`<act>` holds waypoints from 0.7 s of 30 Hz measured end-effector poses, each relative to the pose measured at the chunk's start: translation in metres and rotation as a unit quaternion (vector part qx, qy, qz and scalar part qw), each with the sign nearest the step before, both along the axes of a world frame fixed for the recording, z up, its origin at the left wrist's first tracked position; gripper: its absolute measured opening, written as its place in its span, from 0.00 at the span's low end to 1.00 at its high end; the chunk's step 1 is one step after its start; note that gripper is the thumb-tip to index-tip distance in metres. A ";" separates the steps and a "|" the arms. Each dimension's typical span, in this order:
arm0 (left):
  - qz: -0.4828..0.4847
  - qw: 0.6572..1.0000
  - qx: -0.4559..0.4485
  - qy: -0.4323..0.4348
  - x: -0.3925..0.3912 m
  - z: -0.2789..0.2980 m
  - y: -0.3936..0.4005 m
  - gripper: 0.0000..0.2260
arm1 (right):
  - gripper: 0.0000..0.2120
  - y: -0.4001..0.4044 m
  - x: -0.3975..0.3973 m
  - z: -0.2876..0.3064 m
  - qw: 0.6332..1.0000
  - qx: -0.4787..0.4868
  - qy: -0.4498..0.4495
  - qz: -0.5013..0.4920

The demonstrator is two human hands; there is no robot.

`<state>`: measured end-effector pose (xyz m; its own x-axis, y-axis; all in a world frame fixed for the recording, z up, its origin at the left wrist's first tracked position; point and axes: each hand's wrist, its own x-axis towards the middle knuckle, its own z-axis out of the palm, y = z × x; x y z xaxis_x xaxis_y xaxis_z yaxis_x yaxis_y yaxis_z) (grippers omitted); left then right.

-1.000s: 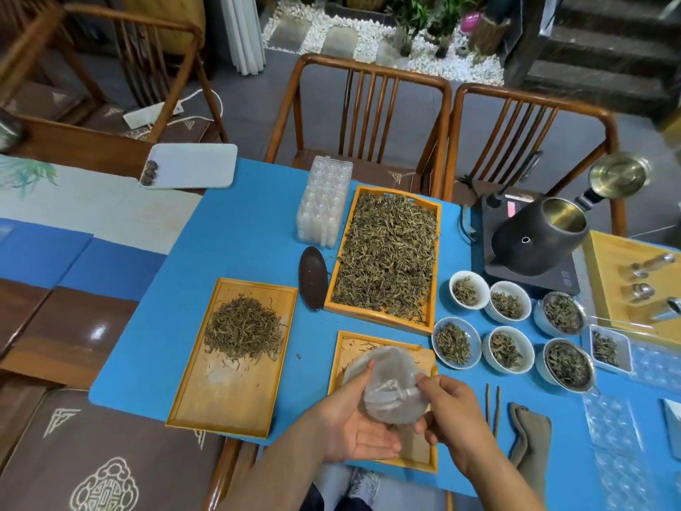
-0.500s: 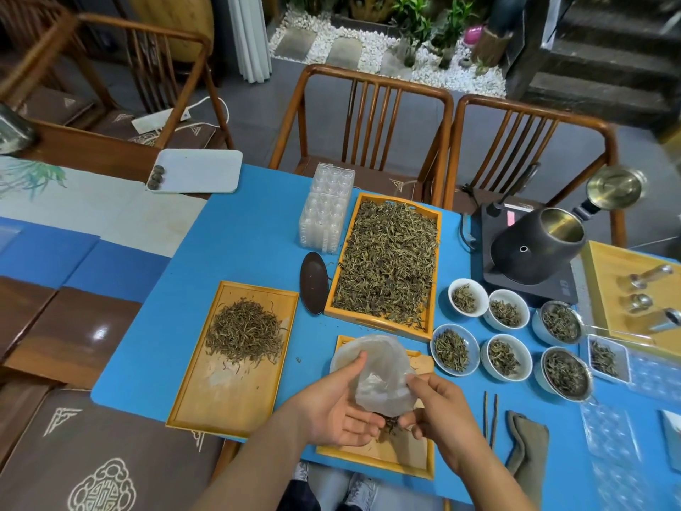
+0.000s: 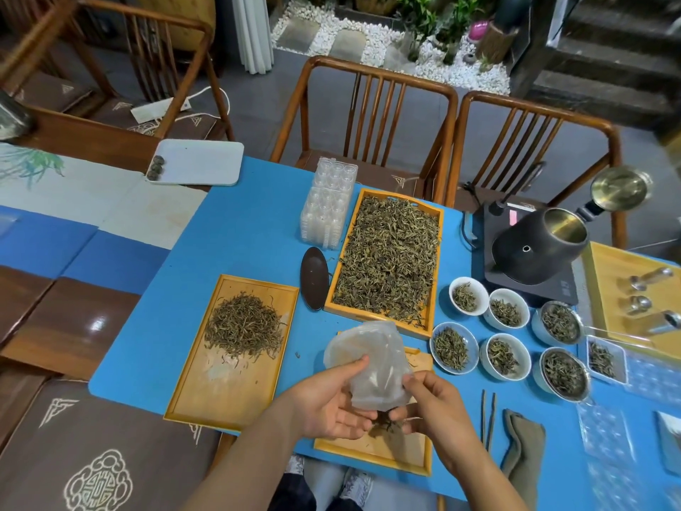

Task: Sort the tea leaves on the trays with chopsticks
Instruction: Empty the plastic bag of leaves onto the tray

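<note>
Both hands hold a translucent plastic bag (image 3: 370, 363) tipped over the near wooden tray (image 3: 390, 455). My left hand (image 3: 331, 403) grips its left side with the thumb on top. My right hand (image 3: 431, 407) pinches its lower right corner. A small clump of tea leaves (image 3: 383, 424) shows at the bag's lower opening, between my hands. A left tray (image 3: 191, 396) carries a loose pile of tea, and a far tray (image 3: 387, 252) is full of tea. Dark chopsticks (image 3: 488, 418) lie on the blue mat, right of my right hand.
Several white and metal bowls of tea (image 3: 503, 357) stand to the right. A black kettle (image 3: 538, 248) sits on its base behind them. A dark scoop (image 3: 313, 278), clear plastic moulds (image 3: 328, 204), a folded cloth (image 3: 523, 448) and two wooden chairs (image 3: 368, 116) surround the mat.
The bag has been tipped further, its closed end risen and its opening lowered. Tea leaves now show at its lower opening between my hands.
</note>
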<state>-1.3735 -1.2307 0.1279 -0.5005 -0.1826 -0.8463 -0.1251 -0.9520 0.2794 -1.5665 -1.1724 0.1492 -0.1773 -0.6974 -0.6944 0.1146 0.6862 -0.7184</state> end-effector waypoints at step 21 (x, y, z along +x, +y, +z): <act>0.054 0.884 -0.408 -0.223 0.069 -0.018 -0.172 0.24 | 0.13 -0.183 0.093 -0.039 0.976 -0.040 0.057 0.206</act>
